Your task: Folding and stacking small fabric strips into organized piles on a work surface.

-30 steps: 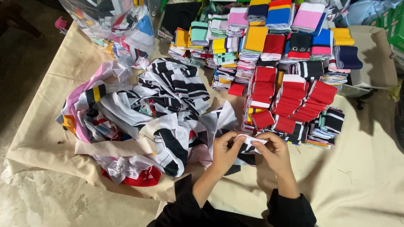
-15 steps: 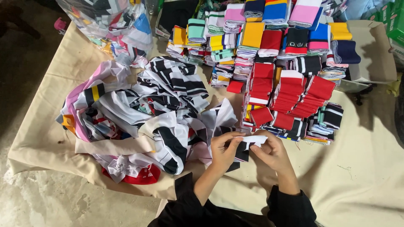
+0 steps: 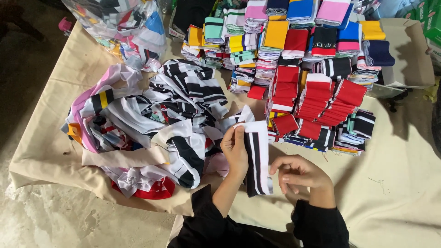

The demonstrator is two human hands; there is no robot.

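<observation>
Your left hand pinches the upper end of a white rib-knit strip with black stripes, thumb and fingers closed on its top left edge, so the strip hangs down the frame with its long axis running nearly toward you. Your right hand sits just beside the strip's lower end, on its right, fingers curled and half closed; you cannot tell from this view whether the fingertips actually grip the bottom edge or only brush it. So the strip lies between your two hands, with the left hand above and holding and the right hand nearest the free lower end. The loose tangle of striped pieces lies to the left on the beige cloth, and the folded stacks stand beyond the strip, well apart from your right hand.
</observation>
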